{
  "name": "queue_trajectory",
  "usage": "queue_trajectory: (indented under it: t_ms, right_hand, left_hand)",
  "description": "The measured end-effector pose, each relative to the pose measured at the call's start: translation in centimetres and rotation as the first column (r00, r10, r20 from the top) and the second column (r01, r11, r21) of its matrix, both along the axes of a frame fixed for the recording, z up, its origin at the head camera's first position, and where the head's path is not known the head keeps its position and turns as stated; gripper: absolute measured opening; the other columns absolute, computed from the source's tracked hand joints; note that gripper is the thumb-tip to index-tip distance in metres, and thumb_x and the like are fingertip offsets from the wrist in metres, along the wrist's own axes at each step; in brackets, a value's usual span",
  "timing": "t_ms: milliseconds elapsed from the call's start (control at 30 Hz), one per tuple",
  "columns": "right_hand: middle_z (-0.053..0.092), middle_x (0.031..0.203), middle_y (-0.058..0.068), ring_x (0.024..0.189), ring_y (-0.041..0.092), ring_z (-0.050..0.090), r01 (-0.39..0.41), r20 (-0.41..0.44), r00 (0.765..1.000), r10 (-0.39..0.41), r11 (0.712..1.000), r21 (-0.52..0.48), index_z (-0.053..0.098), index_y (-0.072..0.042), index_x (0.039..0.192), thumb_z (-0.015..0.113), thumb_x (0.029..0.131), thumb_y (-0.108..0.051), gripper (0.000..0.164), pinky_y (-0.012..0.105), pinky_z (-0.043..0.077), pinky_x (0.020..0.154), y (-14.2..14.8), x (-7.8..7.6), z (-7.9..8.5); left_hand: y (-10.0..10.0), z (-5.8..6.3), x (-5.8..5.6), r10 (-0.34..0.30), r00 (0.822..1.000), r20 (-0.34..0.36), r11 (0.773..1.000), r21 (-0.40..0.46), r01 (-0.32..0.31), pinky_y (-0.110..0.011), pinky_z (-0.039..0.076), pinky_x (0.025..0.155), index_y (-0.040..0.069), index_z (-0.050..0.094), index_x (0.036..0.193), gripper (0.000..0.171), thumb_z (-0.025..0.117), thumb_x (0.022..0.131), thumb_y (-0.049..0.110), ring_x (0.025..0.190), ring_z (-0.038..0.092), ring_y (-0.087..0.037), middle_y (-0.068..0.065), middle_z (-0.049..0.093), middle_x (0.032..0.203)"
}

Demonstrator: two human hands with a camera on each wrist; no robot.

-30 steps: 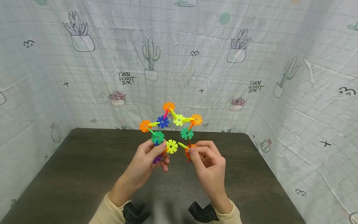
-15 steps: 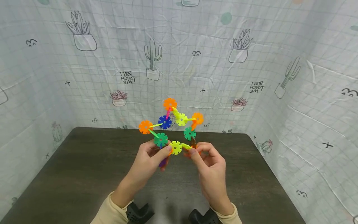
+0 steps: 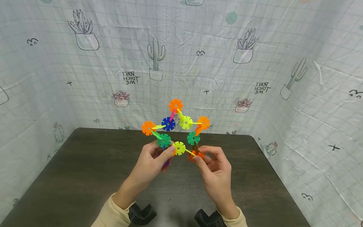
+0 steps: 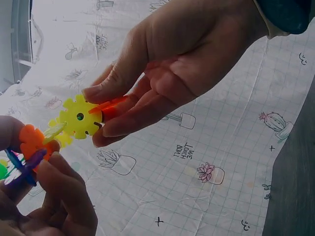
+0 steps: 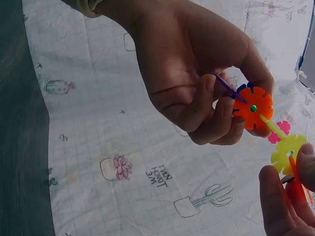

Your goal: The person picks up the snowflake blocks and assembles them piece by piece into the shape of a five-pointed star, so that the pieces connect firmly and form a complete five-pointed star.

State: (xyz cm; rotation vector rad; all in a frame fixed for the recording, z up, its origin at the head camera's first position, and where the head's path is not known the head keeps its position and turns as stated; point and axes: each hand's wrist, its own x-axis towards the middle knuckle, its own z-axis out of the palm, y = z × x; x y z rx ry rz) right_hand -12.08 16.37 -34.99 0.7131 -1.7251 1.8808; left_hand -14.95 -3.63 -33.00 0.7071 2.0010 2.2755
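Observation:
Both hands hold up a star-shaped ring of notched plastic discs. My left hand (image 3: 150, 160) pinches its lower left part, by an orange disc (image 5: 253, 109) and a purple disc (image 4: 24, 169). Beside that thumb a yellow disc (image 3: 179, 148) faces the head camera. My right hand (image 3: 216, 171) pinches an edge-on yellow disc (image 4: 80, 116) and a red-orange disc (image 3: 196, 155), partly hidden by the fingers. The two yellow discs touch, apparently slot to slot. Green discs, one being the right green disc (image 3: 193, 138), sit just above the hands, and an orange disc (image 3: 175, 105) tops the ring.
The ring is held above a dark wooden table (image 3: 93, 170). A pale patterned cloth (image 3: 181, 69) hangs behind the table and along its sides. A black wrist camera mount (image 3: 141, 214) sits at the left wrist, another (image 3: 210, 217) at the right.
A gap between the two yellow discs has closed as the left hand moved slightly right. The right hand has since shifted slightly down and right, still pinching its discs.

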Motion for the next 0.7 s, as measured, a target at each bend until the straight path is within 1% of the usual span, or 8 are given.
queue_trajectory:
  t_ms: [133, 200, 267, 333, 400, 533, 600, 700]
  right_hand:
    - [0.061, 0.112, 0.003, 0.099, 0.022, 0.074, -0.006, 0.002, 1.0, 0.006, 1.0, 0.007, 0.039, 0.02, 0.118, 0.065, 0.091, 0.014, 0.038, 0.037, 0.062, 0.081, 0.3, -0.1, 0.1]
    - [0.063, 0.11, 0.003, 0.096, 0.02, 0.075, -0.001, 0.015, 1.0, 0.001, 1.0, 0.012, 0.036, 0.019, 0.123, 0.067, 0.089, 0.016, 0.046, 0.035, 0.062, 0.08, 0.5, -0.1, 0.2]
    - [0.067, 0.107, 0.002, 0.09, 0.018, 0.076, 0.012, 0.044, 0.999, -0.012, 1.0, 0.015, 0.036, 0.016, 0.126, 0.068, 0.087, 0.017, 0.051, 0.034, 0.063, 0.077, 0.8, -0.1, 0.3]
    - [0.071, 0.105, 0.002, 0.085, 0.018, 0.076, 0.017, 0.077, 0.997, -0.018, 1.0, 0.004, 0.037, 0.014, 0.128, 0.069, 0.084, 0.02, 0.054, 0.035, 0.063, 0.074, 1.1, -0.1, 0.4]
    - [0.074, 0.103, 0.004, 0.08, 0.019, 0.077, 0.01, 0.095, 0.995, -0.009, 1.0, -0.01, 0.039, 0.012, 0.13, 0.068, 0.083, 0.022, 0.055, 0.036, 0.063, 0.072, 1.5, -0.1, 0.5]
    - [0.076, 0.105, 0.006, 0.081, 0.02, 0.077, -0.035, 0.118, 0.992, 0.039, 0.999, -0.038, 0.041, 0.008, 0.134, 0.066, 0.085, 0.022, 0.056, 0.037, 0.063, 0.072, 1.9, -0.2, 0.5]
    - [0.076, 0.107, 0.006, 0.084, 0.02, 0.077, -0.044, 0.137, 0.989, 0.05, 0.998, -0.046, 0.042, 0.005, 0.136, 0.065, 0.087, 0.02, 0.057, 0.036, 0.063, 0.074, 1.9, -0.1, 0.5]
    - [0.076, 0.108, 0.005, 0.088, 0.02, 0.076, -0.029, 0.176, 0.984, 0.036, 0.999, -0.042, 0.042, 0.0, 0.139, 0.066, 0.089, 0.017, 0.059, 0.035, 0.063, 0.076, 1.9, -0.1, 0.7]
  left_hand:
    - [-0.1, 0.1, -0.2, -0.056, 0.998, 0.039, 0.998, -0.008, 0.056, -0.027, 0.055, 0.056, -0.005, 0.063, 0.115, 0.022, 0.061, 0.102, 0.012, 0.059, 0.054, -0.012, -0.003, 0.058, 0.075]
    - [-0.3, 0.1, -0.3, -0.105, 0.991, 0.085, 0.995, 0.006, 0.104, -0.031, 0.059, 0.062, -0.005, 0.061, 0.119, 0.025, 0.061, 0.102, 0.015, 0.065, 0.058, -0.014, -0.005, 0.06, 0.077]
    - [-0.4, 0.0, -0.5, -0.144, 0.981, 0.128, 0.99, 0.019, 0.143, -0.032, 0.06, 0.063, -0.003, 0.061, 0.12, 0.028, 0.062, 0.102, 0.017, 0.068, 0.059, -0.015, -0.006, 0.06, 0.079]
    - [-0.5, -0.1, -0.7, -0.177, 0.971, 0.162, 0.984, 0.029, 0.175, -0.028, 0.056, 0.059, -0.001, 0.061, 0.119, 0.026, 0.062, 0.102, 0.018, 0.067, 0.057, -0.016, -0.005, 0.06, 0.078]
    - [-0.4, -0.2, -0.8, -0.191, 0.965, 0.179, 0.982, 0.022, 0.19, -0.023, 0.05, 0.052, 0.002, 0.063, 0.114, 0.021, 0.063, 0.102, 0.019, 0.064, 0.054, -0.014, -0.004, 0.059, 0.076]
    - [-0.3, -0.4, -0.9, -0.207, 0.959, 0.191, 0.978, 0.004, 0.211, -0.02, 0.04, 0.048, 0.007, 0.063, 0.102, 0.015, 0.063, 0.102, 0.021, 0.06, 0.05, -0.013, -0.003, 0.058, 0.072]
    - [-0.3, -0.4, -0.9, -0.209, 0.959, 0.194, 0.977, -0.003, 0.214, -0.021, 0.039, 0.048, 0.006, 0.062, 0.097, 0.017, 0.064, 0.102, 0.023, 0.059, 0.048, -0.013, -0.003, 0.057, 0.071]
    - [-0.3, -0.3, -0.9, -0.206, 0.958, 0.2, 0.977, -0.017, 0.214, -0.021, 0.038, 0.047, -0.001, 0.059, 0.097, 0.025, 0.064, 0.102, 0.023, 0.057, 0.045, -0.013, -0.004, 0.057, 0.07]
